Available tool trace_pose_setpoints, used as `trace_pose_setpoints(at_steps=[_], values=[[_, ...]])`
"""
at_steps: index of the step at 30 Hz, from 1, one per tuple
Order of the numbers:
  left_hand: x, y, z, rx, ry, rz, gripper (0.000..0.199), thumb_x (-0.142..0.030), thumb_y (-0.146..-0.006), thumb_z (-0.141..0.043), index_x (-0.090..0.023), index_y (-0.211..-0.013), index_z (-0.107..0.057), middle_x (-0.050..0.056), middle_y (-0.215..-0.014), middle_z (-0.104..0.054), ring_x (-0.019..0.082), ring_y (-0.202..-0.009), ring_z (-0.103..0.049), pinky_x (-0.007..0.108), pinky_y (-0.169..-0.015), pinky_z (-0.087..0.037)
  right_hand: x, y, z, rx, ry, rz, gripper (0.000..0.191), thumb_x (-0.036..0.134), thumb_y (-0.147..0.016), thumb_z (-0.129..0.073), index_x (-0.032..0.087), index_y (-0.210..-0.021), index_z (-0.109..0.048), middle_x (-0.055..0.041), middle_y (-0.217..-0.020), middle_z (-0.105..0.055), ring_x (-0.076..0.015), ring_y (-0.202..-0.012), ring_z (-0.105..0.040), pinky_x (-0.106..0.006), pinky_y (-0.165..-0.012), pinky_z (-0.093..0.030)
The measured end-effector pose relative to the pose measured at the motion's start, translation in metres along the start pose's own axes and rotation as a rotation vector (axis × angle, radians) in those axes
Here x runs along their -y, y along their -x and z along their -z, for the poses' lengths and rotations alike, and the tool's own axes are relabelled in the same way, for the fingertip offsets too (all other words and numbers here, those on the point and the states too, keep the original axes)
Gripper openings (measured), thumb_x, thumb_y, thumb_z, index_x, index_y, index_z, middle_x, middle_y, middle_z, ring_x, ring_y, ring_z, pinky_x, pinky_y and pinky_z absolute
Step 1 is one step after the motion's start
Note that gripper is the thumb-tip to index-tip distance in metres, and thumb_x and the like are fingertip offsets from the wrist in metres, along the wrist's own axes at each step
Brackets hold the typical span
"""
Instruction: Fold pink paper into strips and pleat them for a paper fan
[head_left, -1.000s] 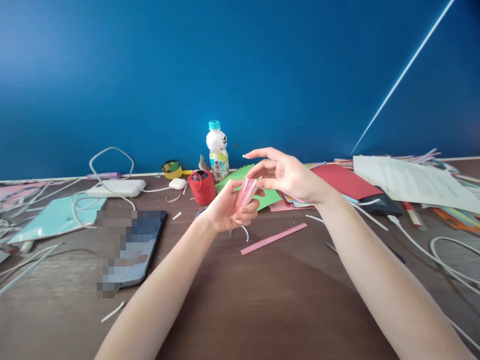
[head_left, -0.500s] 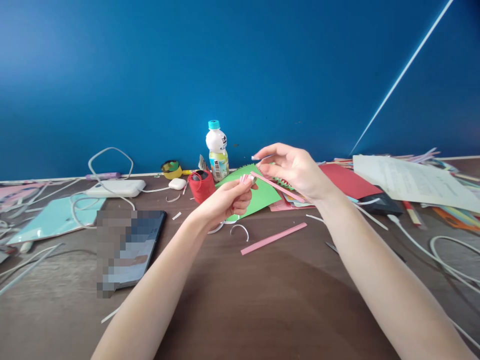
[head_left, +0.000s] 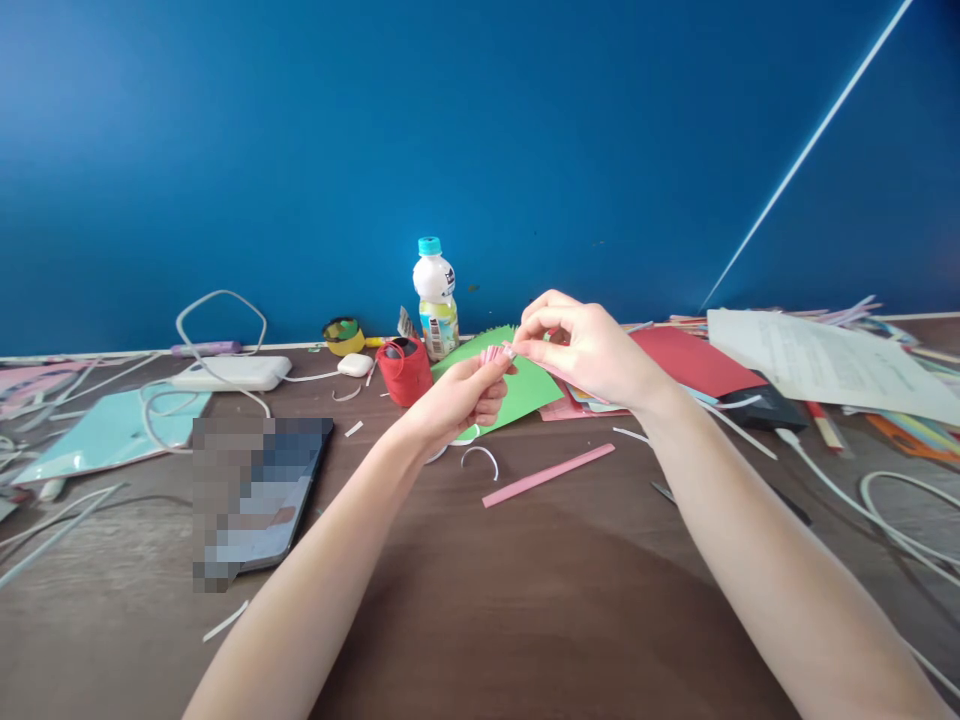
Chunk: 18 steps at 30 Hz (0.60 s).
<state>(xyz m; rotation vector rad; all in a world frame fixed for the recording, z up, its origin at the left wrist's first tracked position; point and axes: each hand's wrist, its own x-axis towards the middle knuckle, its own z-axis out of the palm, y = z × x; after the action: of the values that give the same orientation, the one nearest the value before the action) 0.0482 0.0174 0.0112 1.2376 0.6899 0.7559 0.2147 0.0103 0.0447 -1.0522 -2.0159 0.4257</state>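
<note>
My left hand (head_left: 476, 395) is closed on a small pink-and-white paper piece (head_left: 493, 354) with folds that look like pleats, held above the table. My right hand (head_left: 581, 345) reaches in from the right, its thumb and fingertips pinched at the end of that same piece. The fingertips of both hands almost meet, and the rest of the paper is hidden behind them. Below the hands, a flat pink paper strip (head_left: 549, 475) lies slantwise on the brown table. A curled white strip (head_left: 484, 460) lies beside it.
A green sheet (head_left: 529, 395), a red pouch (head_left: 405, 375) and a drink bottle (head_left: 436, 310) stand or lie behind the hands. To the left are a tablet-like device (head_left: 281, 500) and a white power bank (head_left: 232, 374). Red paper (head_left: 694, 362) and cables lie right.
My right hand has come down and left, and its spread fingers have closed in a pinch at the paper. The strip's long loose end no longer shows. My left hand has hardly moved.
</note>
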Motion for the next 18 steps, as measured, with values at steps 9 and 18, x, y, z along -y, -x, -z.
trace_pose_setpoints(at_steps=[9, 18], values=[[0.0, 0.0001, -0.0025, -0.018, -0.036, 0.017, 0.029, -0.044, -0.08, -0.055, -0.017, -0.08, -0.044, -0.008, -0.058, -0.022, 0.001, -0.044, -0.02, 0.014, -0.039, -0.017, 0.0008, 0.0001, -0.0015, -0.037, 0.076, 0.02, 0.016, 0.023, -0.079, -0.058, 0.017, -0.064, -0.056, -0.0027, -0.084, -0.052, -0.0115, -0.066, -0.047, -0.03, -0.062, -0.038], [0.0006, -0.0003, -0.0047, -0.03, -0.007, 0.011, 0.029, -0.043, -0.08, -0.056, -0.017, -0.076, -0.043, -0.008, -0.057, -0.025, 0.001, -0.043, -0.021, 0.013, -0.038, -0.017, 0.0001, 0.0007, -0.0029, -0.061, 0.145, 0.09, 0.015, 0.021, -0.079, -0.058, 0.017, -0.065, -0.056, -0.0031, -0.085, -0.052, -0.0113, -0.063, -0.046, -0.03, -0.06, -0.038]])
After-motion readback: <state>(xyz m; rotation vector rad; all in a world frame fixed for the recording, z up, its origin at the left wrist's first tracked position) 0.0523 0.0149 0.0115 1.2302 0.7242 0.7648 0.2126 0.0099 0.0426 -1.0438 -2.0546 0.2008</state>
